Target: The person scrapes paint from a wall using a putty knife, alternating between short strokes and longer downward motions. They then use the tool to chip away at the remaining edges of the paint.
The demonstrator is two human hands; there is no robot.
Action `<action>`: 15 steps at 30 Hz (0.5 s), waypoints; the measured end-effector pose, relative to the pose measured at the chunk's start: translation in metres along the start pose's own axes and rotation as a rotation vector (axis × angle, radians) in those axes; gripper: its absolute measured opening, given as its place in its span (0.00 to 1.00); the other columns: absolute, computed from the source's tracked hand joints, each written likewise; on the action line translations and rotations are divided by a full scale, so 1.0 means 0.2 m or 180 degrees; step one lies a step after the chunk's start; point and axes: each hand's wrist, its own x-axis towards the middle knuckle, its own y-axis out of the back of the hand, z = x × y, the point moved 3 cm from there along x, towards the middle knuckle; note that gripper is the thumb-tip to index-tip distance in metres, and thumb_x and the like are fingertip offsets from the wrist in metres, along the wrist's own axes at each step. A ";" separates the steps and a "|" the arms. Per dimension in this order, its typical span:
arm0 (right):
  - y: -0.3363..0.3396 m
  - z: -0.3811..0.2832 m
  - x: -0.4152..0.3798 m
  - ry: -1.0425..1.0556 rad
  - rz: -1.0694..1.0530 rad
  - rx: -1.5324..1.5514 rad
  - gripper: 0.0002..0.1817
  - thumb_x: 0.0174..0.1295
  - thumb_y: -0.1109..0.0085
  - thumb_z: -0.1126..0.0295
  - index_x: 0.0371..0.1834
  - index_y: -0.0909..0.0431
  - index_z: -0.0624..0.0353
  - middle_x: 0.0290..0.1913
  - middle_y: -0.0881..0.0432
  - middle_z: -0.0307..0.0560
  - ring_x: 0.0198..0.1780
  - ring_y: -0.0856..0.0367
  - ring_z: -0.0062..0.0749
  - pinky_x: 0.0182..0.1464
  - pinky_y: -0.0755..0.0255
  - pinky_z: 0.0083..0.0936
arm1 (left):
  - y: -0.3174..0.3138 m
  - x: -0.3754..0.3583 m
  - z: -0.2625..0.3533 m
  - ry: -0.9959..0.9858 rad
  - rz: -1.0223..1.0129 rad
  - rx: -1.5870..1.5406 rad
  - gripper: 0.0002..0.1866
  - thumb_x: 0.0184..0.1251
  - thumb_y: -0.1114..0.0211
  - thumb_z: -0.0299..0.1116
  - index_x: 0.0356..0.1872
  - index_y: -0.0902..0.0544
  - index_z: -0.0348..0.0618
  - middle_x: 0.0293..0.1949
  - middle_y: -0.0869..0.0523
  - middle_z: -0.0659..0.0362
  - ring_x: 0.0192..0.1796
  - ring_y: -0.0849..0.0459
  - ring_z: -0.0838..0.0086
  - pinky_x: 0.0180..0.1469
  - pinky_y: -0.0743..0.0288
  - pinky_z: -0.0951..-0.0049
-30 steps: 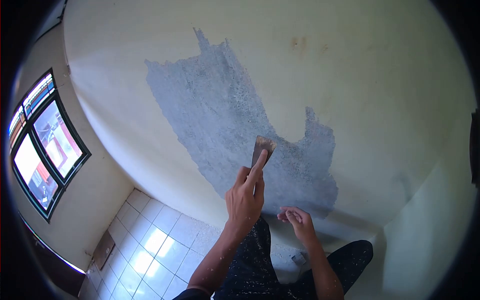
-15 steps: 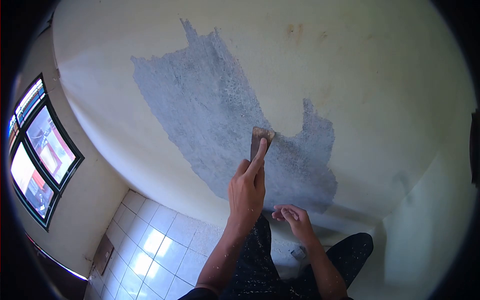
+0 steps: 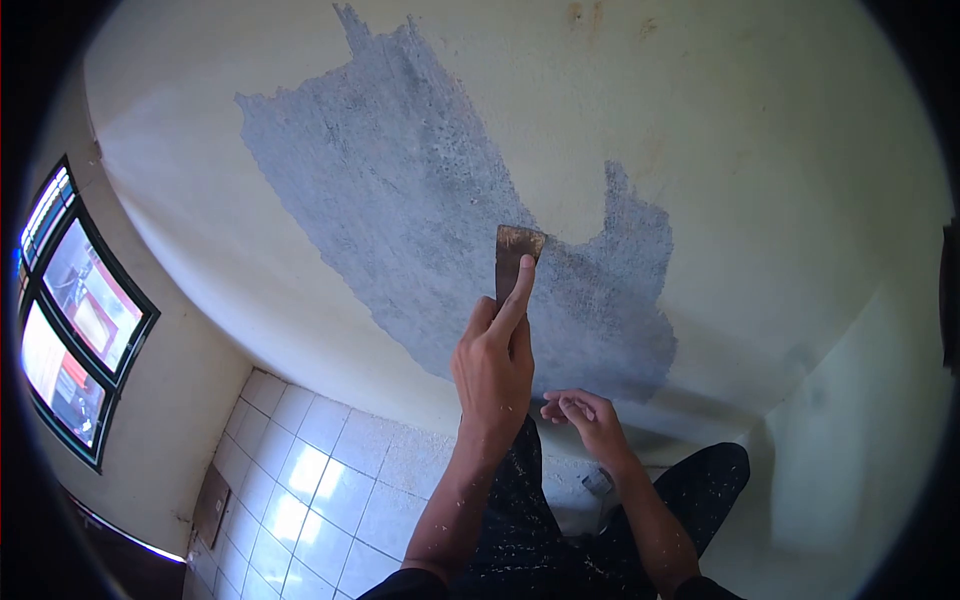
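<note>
Left hand clenched around the scraper, index finger laid along the blade; blade edge meets the wall at the rim of the bare grey patch. Right hand loosely curled, holding nothing. No legible writing.

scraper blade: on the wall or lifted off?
On the wall, as far as visible. The scraper tip meets the paint edge by the bare patch; left hand grips it.
</note>
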 end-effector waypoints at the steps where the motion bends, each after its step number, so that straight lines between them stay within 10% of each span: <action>1: 0.00 0.00 0.01 0.0003 -0.0015 -0.0025 0.18 0.85 0.47 0.64 0.63 0.16 0.67 0.50 0.09 0.50 0.55 0.11 0.31 0.63 0.21 0.28 | 0.00 0.00 0.00 0.0010 0.0004 0.0012 0.31 0.76 0.37 0.20 0.75 0.19 0.65 0.29 0.23 0.58 0.28 0.26 0.72 0.35 0.26 0.64; 15: -0.09 0.03 0.03 -0.0156 -0.0100 -0.0030 0.18 0.84 0.46 0.64 0.62 0.16 0.67 0.50 0.09 0.52 0.55 0.10 0.34 0.63 0.18 0.30 | 0.00 0.03 -0.06 -0.0008 0.0454 -0.1361 0.25 0.81 0.42 0.19 0.75 0.21 0.47 0.25 0.21 0.65 0.23 0.30 0.84 0.26 0.32 0.74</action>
